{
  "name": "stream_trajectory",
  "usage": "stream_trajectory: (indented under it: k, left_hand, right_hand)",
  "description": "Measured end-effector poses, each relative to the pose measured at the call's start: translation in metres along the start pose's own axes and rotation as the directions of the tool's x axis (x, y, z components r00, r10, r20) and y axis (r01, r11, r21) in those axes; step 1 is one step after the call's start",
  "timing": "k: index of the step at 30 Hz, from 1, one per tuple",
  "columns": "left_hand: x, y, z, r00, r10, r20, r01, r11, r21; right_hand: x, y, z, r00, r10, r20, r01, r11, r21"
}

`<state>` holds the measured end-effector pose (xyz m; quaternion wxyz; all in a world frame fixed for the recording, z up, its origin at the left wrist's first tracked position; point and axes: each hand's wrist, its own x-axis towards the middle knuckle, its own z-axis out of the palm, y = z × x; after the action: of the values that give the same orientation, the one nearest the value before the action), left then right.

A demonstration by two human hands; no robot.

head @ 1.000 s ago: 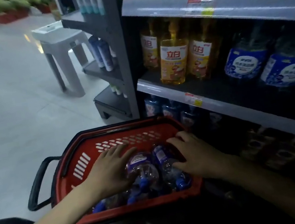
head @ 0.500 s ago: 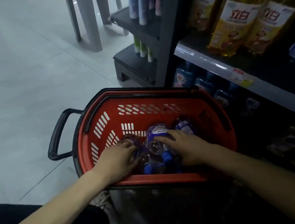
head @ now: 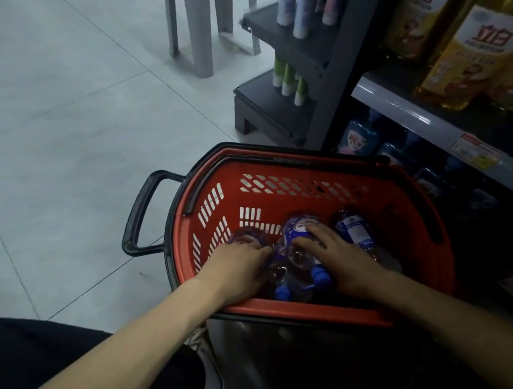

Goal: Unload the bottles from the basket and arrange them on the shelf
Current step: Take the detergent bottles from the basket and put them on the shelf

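in the red basket [head: 281, 186], left hand [head: 238, 273] and right hand [head: 338, 258] each curl round half-hidden bottles [head: 301, 225], with open floor [head: 31, 131] left.

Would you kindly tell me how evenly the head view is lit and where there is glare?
Head view: the pale tiled floor is bright, while the space below the red plastic basket falls into deep shadow; a glare streak marks the grey shelf edge; the clear blue-capped bottles sit dim.
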<state>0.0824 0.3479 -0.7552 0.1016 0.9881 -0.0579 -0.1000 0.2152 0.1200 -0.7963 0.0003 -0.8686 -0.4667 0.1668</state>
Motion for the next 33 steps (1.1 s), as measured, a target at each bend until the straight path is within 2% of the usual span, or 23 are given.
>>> stream_trajectory:
  k: [5,7,10,13,15,21,24,26,29,32,33]
  left_hand:
    - [0.003,0.001,-0.006,0.997,-0.016,-0.073,0.016,1.000,-0.001]
    - [0.004,0.001,-0.009,0.993,-0.074,-0.087,0.071,0.997,-0.038]
    - [0.007,-0.001,-0.012,0.981,-0.150,-0.126,0.139,0.986,-0.091]
    - [0.009,-0.003,-0.014,0.973,-0.188,-0.136,0.174,0.979,-0.108]
    - [0.011,-0.003,-0.013,0.972,-0.185,-0.146,0.168,0.979,-0.118]
    - [0.021,0.008,-0.013,0.956,-0.134,-0.261,0.090,0.981,-0.173]
    - [0.030,0.022,-0.024,0.940,-0.144,-0.310,0.050,0.955,-0.291]
    - [0.036,0.035,-0.034,0.928,-0.131,-0.349,-0.006,0.931,-0.365]
    - [0.042,0.052,-0.046,0.866,-0.199,-0.459,-0.112,0.817,-0.566]
    - [0.043,0.064,-0.057,0.814,-0.266,-0.516,-0.231,0.668,-0.708]
    - [0.043,0.067,-0.061,0.809,-0.281,-0.516,-0.253,0.626,-0.737]
  right_hand:
    - [0.000,0.000,-0.011,0.999,0.013,-0.030,-0.009,0.989,0.146]
    - [0.002,-0.003,-0.020,0.994,0.091,-0.054,-0.069,0.944,0.321]
    - [0.006,-0.006,-0.036,0.956,0.276,-0.100,-0.150,0.751,0.643]
    - [0.009,-0.005,-0.050,0.872,0.488,-0.032,-0.202,0.417,0.886]
    - [0.006,-0.003,-0.061,0.819,0.572,0.050,-0.222,0.235,0.946]
    - [-0.017,-0.025,-0.121,0.772,0.619,0.144,-0.229,0.060,0.972]
    - [-0.028,-0.036,-0.148,0.807,0.567,0.164,-0.227,0.043,0.973]
    - [-0.034,-0.042,-0.163,0.840,0.519,0.156,-0.231,0.082,0.969]
    - [-0.041,-0.051,-0.184,0.874,0.474,0.105,-0.212,0.178,0.961]
    - [-0.045,-0.059,-0.203,0.889,0.457,-0.003,-0.187,0.371,0.909]
    - [-0.047,-0.059,-0.208,0.898,0.440,-0.017,-0.180,0.400,0.899]
